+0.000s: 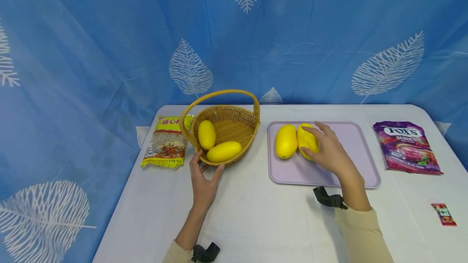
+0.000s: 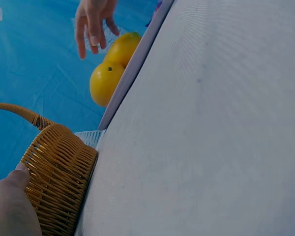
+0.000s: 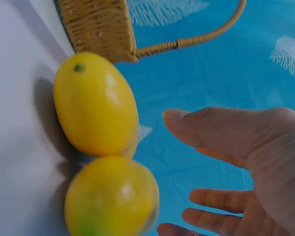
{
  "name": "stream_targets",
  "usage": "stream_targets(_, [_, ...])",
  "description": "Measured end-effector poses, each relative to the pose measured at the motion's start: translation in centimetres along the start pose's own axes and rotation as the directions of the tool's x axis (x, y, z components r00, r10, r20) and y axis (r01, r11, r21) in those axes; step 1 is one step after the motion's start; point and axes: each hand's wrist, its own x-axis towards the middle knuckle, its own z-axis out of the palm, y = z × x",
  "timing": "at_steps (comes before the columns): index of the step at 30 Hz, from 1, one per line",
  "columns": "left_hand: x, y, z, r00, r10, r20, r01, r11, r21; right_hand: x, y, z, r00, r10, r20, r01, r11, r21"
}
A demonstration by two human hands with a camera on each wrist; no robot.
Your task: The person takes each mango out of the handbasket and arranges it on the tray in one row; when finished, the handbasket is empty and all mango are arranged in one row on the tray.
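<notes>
My left hand (image 1: 204, 184) is at the front of a wicker basket (image 1: 234, 121) with an arched handle. Its thumb lies against the woven outer wall (image 2: 59, 172) in the left wrist view; the other fingers are partly hidden. Inside the basket are two yellow oval fruits, one upright at the left (image 1: 206, 134) and one lying across the front (image 1: 224, 151). Over a lilac tray (image 1: 351, 145), my right hand (image 1: 329, 149) hovers with fingers spread beside the right one (image 1: 306, 141) of two more such fruits. A gap separates thumb and fruit (image 3: 96, 105) in the right wrist view. The left tray fruit (image 1: 286, 141) touches its neighbour.
Left of the basket lies a clear and yellow food packet (image 1: 166, 143). A purple FOX'S bag (image 1: 407, 147) lies right of the tray, with a small red sachet (image 1: 444, 214) nearer the front. White cloth (image 1: 263, 222) covers the table; a blue leaf-print curtain (image 1: 292, 52) hangs behind.
</notes>
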Motion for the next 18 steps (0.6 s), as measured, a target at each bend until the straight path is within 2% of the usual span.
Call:
stream_targets(4, [0.0,-0.3,0.0,1.0,0.01,-0.006,-0.01,1.0,-0.014,-0.1,-0.9,0.7,0.996,-0.082,-0.026,0.083,0.996,0.014])
stream_targets(6, [0.0,0.2,0.1,1.0,0.009,-0.008,-0.009,1.0,-0.022,-0.1,-1.4,1.2,0.989,-0.14,-0.044,0.141,0.99,0.013])
stream_targets(12, [0.0,0.0,0.1,1.0,-0.013,0.0,0.013,1.0,-0.013,-0.3,-3.8,2.4,0.971,-0.236,-0.04,0.237,0.971,0.033])
stream_targets(13, [0.0,-0.4,0.2,1.0,-0.018,0.001,0.018,1.0,-0.006,-0.3,-4.3,2.6,0.967,-0.252,-0.036,0.253,0.967,0.034])
stream_targets(18, [0.0,-0.3,0.0,1.0,-0.021,-0.001,0.021,1.0,0.015,0.1,-6.7,3.9,0.937,-0.349,-0.009,0.349,0.936,0.045])
